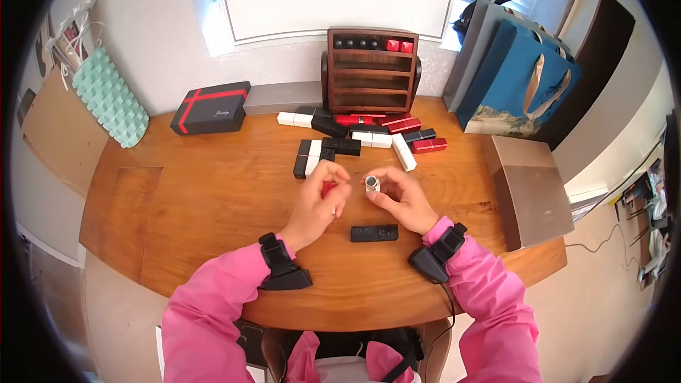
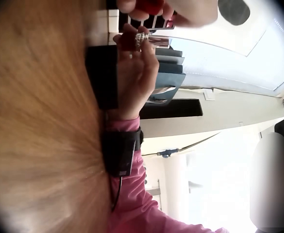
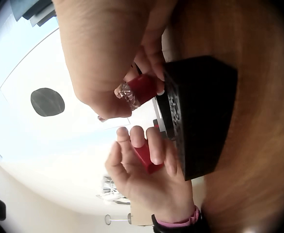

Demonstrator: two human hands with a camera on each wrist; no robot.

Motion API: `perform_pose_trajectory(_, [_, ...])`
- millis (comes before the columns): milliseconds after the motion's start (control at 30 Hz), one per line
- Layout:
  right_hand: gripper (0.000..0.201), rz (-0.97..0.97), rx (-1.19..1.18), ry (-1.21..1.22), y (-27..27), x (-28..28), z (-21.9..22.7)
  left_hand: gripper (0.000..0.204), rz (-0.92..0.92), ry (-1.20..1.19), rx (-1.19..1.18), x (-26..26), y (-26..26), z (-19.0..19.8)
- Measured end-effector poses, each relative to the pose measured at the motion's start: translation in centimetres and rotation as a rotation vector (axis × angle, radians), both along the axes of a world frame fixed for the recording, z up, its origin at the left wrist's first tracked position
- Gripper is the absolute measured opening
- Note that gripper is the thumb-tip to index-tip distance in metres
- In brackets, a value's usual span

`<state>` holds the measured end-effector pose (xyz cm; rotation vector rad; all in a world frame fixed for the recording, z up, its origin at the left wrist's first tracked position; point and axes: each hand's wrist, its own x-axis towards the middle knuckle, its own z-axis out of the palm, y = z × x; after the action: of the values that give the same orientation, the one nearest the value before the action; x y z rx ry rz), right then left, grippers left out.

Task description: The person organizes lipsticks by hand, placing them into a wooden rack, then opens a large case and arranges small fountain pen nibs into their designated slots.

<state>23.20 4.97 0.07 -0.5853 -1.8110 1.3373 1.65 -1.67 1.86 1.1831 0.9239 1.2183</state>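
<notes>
My left hand (image 1: 316,206) is curled over a red lipstick cap (image 3: 146,158), mostly hidden by its fingers in the head view. Across from it, my right hand (image 1: 406,202) pinches an uncapped lipstick (image 3: 143,89) between thumb and fingers. That lipstick has a red base and a shiny silver collar, and its round metal end (image 1: 372,181) faces up toward the head camera. The two hands are apart, above the wooden table (image 1: 213,220). Just below them on the tabletop lies a black lipstick tube (image 1: 374,233) with raised patterning.
Several black, white and red lipstick tubes (image 1: 371,140) lie beyond the hands. Behind them stands a brown wooden rack (image 1: 370,91), its top row holding lipsticks. A black gift box (image 1: 211,108) sits back left; a blue paper bag (image 1: 514,78) and brown box (image 1: 532,191) are at right.
</notes>
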Motion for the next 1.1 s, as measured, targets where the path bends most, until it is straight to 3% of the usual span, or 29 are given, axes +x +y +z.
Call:
perform_pose_trajectory(67, [0.024,-0.002,0.036,-0.025,-0.1,-0.1,0.5,0.029,0.149,0.466,0.324,1.3,0.4,0.2])
perform_pose_trajectory(233, [0.025,0.012,0.006,-0.064,0.1,-0.1,0.0,0.028,0.232,0.508,0.444,1.7,1.2,-0.2])
perform_pose_trajectory(333, [0.029,-0.008,0.100,-0.091,0.4,0.0,-0.3,0.026,0.250,0.509,0.578,2.2,1.4,-0.2])
perform_pose_trajectory(400, [0.031,-0.039,0.287,-0.161,0.5,-0.1,0.2,0.030,0.207,0.521,0.670,2.2,1.4,-0.2])
perform_pose_trajectory(500, [0.032,-0.024,0.310,-0.149,0.7,-0.2,0.0,0.029,0.200,0.498,0.674,2.3,1.5,-0.6])
perform_pose_trajectory(633, [0.031,-0.089,0.227,-0.154,-0.3,-0.5,1.1,0.027,0.239,0.489,0.679,2.3,1.2,-0.5])
perform_pose_trajectory(700, [0.028,-0.070,-0.010,-0.047,-0.2,-0.5,0.3,0.023,0.222,0.553,0.694,2.2,1.0,-0.5])
perform_pose_trajectory(800, [0.026,-0.066,0.073,-0.154,-0.2,-0.2,0.5,0.022,0.213,0.530,0.706,2.2,0.9,-0.5])
perform_pose_trajectory(1100, [0.031,0.042,0.096,-0.178,-0.4,0.0,1.0,0.027,0.204,0.547,0.768,2.0,1.0,-1.0])
